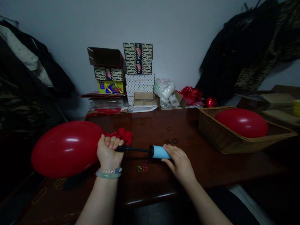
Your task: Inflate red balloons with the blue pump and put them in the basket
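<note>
A large inflated red balloon (67,148) hangs to the left over the table. My left hand (109,151) is closed in a fist at the balloon's neck and the black end of a hand balloon pump (160,152); the join is hidden inside the fist. The pump lies level between my hands, its thin black rod showing and its barrel light blue. My right hand (179,161) is wrapped around the right end of that barrel. Just behind my left fist lies a heap of limp red balloons (124,135).
A wicker basket (220,140) with another inflated red balloon (242,122) stands on the right. Black rubber bands (172,141), small coloured bands (142,167) and tan rubber bands (39,195) lie on the dark table (150,190). Stacked boxes (138,59) line the wall.
</note>
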`<state>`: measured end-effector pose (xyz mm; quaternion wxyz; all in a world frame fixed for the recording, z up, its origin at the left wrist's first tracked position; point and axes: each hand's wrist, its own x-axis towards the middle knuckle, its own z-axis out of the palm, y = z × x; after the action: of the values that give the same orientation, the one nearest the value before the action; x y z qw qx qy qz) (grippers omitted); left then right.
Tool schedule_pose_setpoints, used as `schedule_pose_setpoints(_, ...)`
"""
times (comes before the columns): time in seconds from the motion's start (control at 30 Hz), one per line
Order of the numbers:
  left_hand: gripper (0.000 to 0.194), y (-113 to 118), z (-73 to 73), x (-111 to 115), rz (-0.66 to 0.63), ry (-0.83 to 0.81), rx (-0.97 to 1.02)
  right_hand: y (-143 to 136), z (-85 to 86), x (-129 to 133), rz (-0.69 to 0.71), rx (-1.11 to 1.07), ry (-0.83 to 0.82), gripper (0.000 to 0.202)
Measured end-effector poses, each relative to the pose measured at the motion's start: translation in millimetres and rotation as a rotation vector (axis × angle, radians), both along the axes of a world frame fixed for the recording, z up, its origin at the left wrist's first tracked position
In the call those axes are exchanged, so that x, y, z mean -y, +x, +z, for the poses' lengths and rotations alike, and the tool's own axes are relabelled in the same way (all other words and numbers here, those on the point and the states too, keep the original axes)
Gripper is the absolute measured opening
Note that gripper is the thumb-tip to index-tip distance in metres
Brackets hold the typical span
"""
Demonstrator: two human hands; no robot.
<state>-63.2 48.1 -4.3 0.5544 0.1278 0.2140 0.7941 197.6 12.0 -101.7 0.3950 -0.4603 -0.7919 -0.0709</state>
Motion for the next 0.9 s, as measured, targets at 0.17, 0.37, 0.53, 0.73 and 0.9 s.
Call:
schedule_pose_setpoints(0.17, 0.045, -10, -0.3, -3, -0.033, -0.028, 0.005, -5, -0.7, 6, 0.040, 0.016, -0.013, 0.049)
schedule_pose_setpoints(0.37, 0.043, 0, -8.1, -4, -0.051, -0.042, 0.017, -14, -0.4, 11, 0.025, 0.015, -0.012, 0.048)
schedule_pose_setpoints(0.53, 0.043, 25, -14.0, -2, -0.087, -0.050, 0.006, -20, 0.7, 14, 0.016, 0.004, -0.021, 0.048)
schedule_pose_setpoints(0.73, 0.044, 49, -19.4, 1, -0.125, -0.077, -0.023, -28, -3.7, 19, 0.011, -0.026, -0.001, 0.049)
schedule_pose_setpoints(0.9, 0.045, 53, -17.2, 4, -0.106, -0.081, -0.041, -27, -2.1, 18, 0.013, -0.026, -0.008, 0.049)
